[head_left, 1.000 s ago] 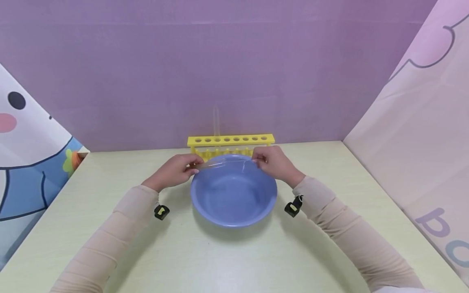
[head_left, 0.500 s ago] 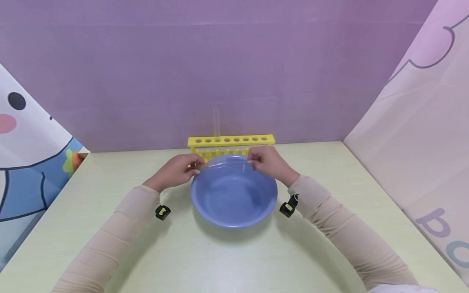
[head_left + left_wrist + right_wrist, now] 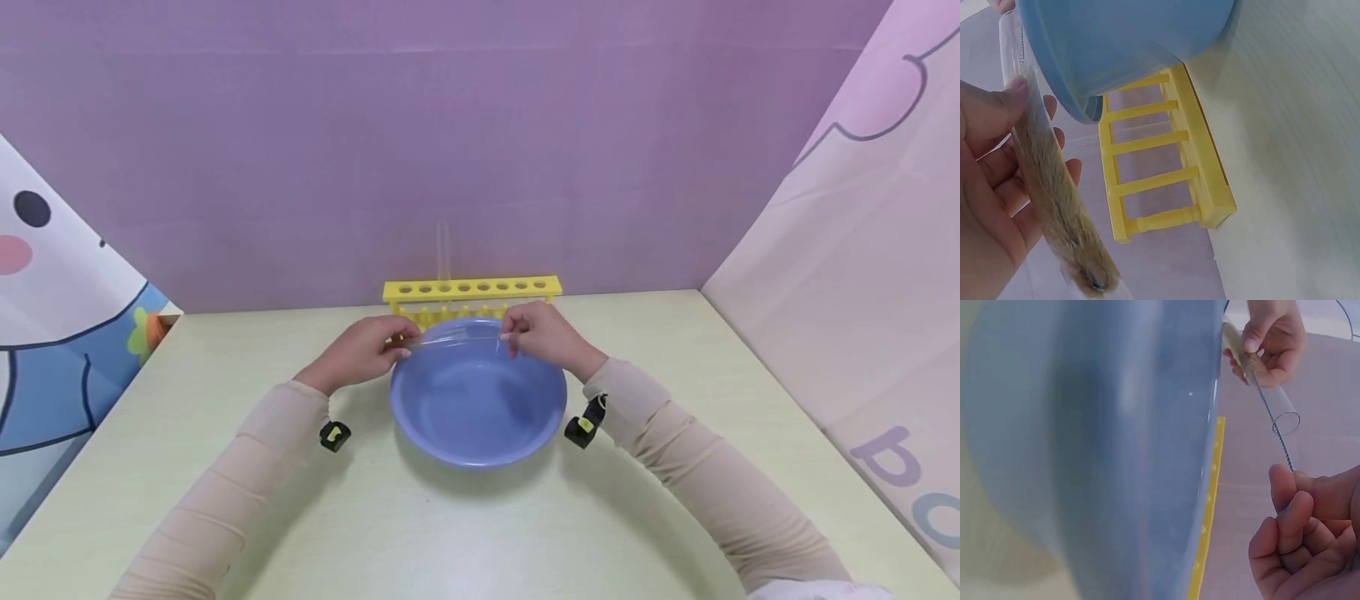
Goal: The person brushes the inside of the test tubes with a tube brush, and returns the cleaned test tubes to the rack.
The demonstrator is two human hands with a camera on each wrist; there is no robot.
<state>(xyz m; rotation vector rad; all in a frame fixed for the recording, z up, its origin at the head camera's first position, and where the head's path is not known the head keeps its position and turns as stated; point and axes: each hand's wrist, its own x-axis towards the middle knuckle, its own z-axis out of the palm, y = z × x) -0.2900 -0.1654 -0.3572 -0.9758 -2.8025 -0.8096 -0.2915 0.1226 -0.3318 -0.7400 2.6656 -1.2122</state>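
In the head view my left hand (image 3: 367, 350) grips a clear glass test tube (image 3: 1280, 399), held nearly level above the far rim of a blue basin (image 3: 401, 412). Inside the tube lie the brown bristles of a test tube brush (image 3: 1063, 190), seen in the left wrist view; their tip sits near the tube's far end. Out of the tube's mouth runs the brush's twisted wire handle (image 3: 1283, 447). My right hand (image 3: 546, 337) pinches that wire between thumb and index finger, a short way from the mouth. The wire's end is hidden in the fingers.
Behind the basin stands a yellow test tube rack (image 3: 474, 288), partly hidden by it. Another clear test tube (image 3: 443, 250) stands upright in one of the rack's holes. A purple backdrop (image 3: 480, 150) rises behind the pale table (image 3: 465, 542).
My right hand has moved left, closer to my left hand and the tube's mouth. The left hand, basin and rack have hardly moved.
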